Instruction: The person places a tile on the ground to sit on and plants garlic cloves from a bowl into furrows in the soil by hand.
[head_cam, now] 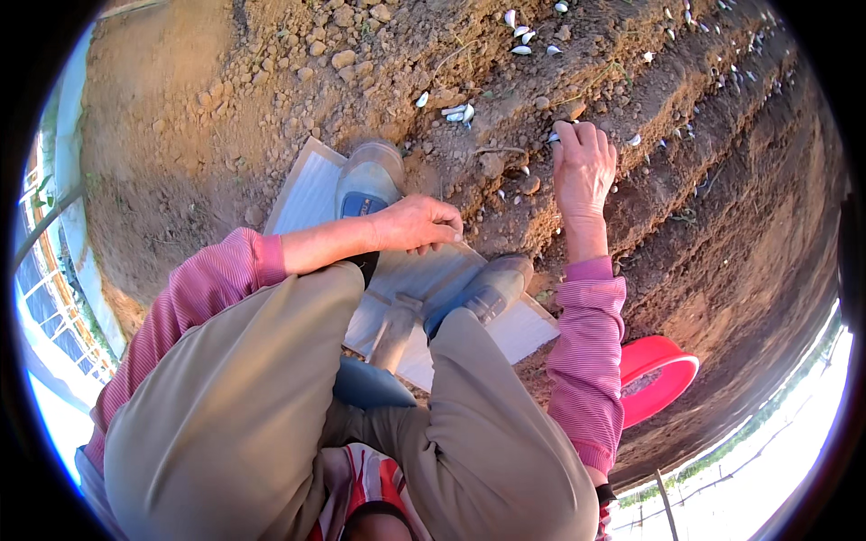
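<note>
My right hand (pixel 584 162) reaches down to the soil, its fingertips at a pale garlic clove (pixel 553 136) that shows just left of them; whether the fingers grip it is hidden. My left hand (pixel 423 224) hangs above the board near my left shoe, fingers curled, and its grasp cannot be made out. More garlic cloves lie on the furrowed soil: a small cluster (pixel 460 113) left of my right hand, a group (pixel 521 37) near the top, and many scattered at the upper right.
Under my shoes (pixel 371 177) lies a flat pale board (pixel 440 270). A wooden piece (pixel 394 335) stands between my legs. At my right is a red plastic basin (pixel 657 379) with something in it. Clods (pixel 344 59) cover the soil at the upper left; pale sheeting (pixel 71 135) edges the far left.
</note>
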The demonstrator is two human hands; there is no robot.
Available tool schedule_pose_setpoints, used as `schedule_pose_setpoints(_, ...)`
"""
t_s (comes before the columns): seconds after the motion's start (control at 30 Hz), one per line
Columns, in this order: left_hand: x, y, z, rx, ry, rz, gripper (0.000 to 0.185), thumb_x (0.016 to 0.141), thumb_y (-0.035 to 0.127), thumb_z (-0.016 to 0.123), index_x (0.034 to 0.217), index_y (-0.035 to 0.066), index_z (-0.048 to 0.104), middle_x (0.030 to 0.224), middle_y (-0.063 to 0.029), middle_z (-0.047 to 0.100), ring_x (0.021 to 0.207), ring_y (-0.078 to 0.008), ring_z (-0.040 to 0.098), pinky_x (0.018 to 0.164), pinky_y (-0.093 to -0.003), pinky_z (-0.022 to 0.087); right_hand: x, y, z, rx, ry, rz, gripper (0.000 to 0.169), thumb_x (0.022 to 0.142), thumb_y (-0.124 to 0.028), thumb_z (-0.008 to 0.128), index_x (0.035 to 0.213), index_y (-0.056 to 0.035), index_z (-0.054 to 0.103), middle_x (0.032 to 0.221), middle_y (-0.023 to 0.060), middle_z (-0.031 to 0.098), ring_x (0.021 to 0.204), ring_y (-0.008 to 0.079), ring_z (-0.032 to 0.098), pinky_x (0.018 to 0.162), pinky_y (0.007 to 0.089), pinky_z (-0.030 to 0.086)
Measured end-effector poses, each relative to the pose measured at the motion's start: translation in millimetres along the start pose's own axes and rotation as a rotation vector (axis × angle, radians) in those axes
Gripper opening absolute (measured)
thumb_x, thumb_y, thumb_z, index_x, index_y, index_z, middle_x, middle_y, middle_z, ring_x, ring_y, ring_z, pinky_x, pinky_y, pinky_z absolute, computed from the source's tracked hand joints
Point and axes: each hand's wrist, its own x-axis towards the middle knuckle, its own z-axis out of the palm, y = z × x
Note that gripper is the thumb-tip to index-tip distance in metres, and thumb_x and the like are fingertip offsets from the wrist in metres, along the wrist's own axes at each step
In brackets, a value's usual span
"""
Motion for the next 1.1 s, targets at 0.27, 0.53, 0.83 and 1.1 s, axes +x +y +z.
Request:
schedule_pose_setpoints(0.27, -1, 0, -1, -0.026, -0.001, -0.005, 0.024, 0.100, 0.029, 0.059, 0.110, 0.009, 0.067, 0.079, 0.0004, 0.063, 0.064, -0.0070, 0.058, 0.055, -0.0248, 0.047, -15, -11, -11, 0.332, 0.078, 0.113, 0.018, 0.083, -0.008, 0.073, 0.101, -0.0085, 0.072, 0.091, 0.0061, 0.062, 0.085, 0.0250, 0.059, 0.077, 0.0379, 0.047)
schedule_pose_setpoints(0.53, -3, 13, -6, -0.582, 0.037, 0.104, 0.029, 0.098, 0.031, 0.064, 0.119, 0.012, 0.067, 0.078, -0.0011, 0.064, 0.061, -0.0091, 0.057, 0.053, -0.0240, 0.045, -51, -107, -42, 0.716, -0.114, 0.107, 0.028, 0.077, 0.000, 0.071, 0.103, -0.0095, 0.074, 0.084, 0.0064, 0.057, 0.079, 0.0268, 0.057, 0.071, 0.0386, 0.048)
schedule_pose_setpoints(0.83, -2, 3, -5, -0.641, 0.035, 0.088, 0.014, 0.093, 0.016, 0.064, 0.100, 0.007, 0.071, 0.072, -0.0039, 0.061, 0.057, -0.0110, 0.054, 0.052, -0.0250, 0.039, -50, -98, -55, 0.724, -0.196, -0.156, 0.046, 0.077, 0.001, 0.064, 0.122, -0.0043, 0.065, 0.102, 0.0111, 0.057, 0.092, 0.0310, 0.060, 0.084, 0.0413, 0.052)
schedule_pose_setpoints(1.1, -6, 14, -15, -0.605, -0.020, 0.086, 0.029, 0.098, 0.019, 0.058, 0.121, 0.006, 0.067, 0.074, -0.0035, 0.062, 0.058, -0.0091, 0.054, 0.050, -0.0239, 0.040, 6, 0, -38, 0.528, 0.171, 0.307, 0.015, 0.094, -0.013, 0.068, 0.104, -0.0042, 0.075, 0.095, 0.0116, 0.075, 0.074, 0.0180, 0.072, 0.061, 0.0290, 0.063)
